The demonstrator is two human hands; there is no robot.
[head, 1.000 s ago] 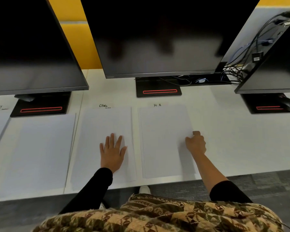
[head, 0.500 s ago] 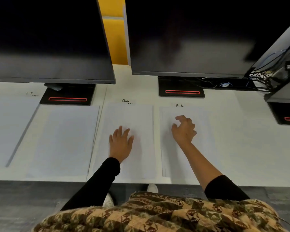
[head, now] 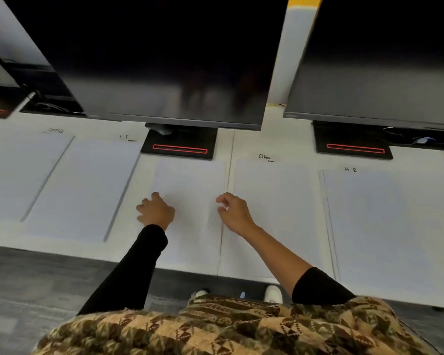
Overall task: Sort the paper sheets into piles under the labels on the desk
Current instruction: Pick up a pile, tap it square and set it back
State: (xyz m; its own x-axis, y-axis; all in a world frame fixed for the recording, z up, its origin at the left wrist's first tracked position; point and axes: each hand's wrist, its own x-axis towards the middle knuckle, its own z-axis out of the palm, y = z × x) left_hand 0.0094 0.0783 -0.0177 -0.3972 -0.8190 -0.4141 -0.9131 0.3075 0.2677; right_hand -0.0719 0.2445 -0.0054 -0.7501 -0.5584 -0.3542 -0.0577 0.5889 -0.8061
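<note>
Several white paper piles lie in a row on the white desk (head: 241, 142). Handwritten labels sit above them: Office (head: 55, 130), I.T (head: 127, 137), Clinic (head: 265, 157) and H R (head: 351, 169). The Clinic pile (head: 280, 201) and the H R pile (head: 382, 221) lie to the right. A middle pile (head: 190, 185) lies in front of a monitor stand, with no label visible. My left hand (head: 156, 210) curls its fingers over this pile's left edge. My right hand (head: 235, 212) pinches its right edge between thumb and fingers.
Large dark monitors (head: 164, 60) overhang the back of the desk on black stands with red strips (head: 180, 149). Cables (head: 420, 140) lie at the far right. The desk's front edge runs just below the piles, above grey carpet (head: 36, 283) and my shoes.
My view and both hands have shifted left. My left hand left the Clinic pile and my right hand left the H R pile; both now sit at the edges of the middle pile, fingers curled.
</note>
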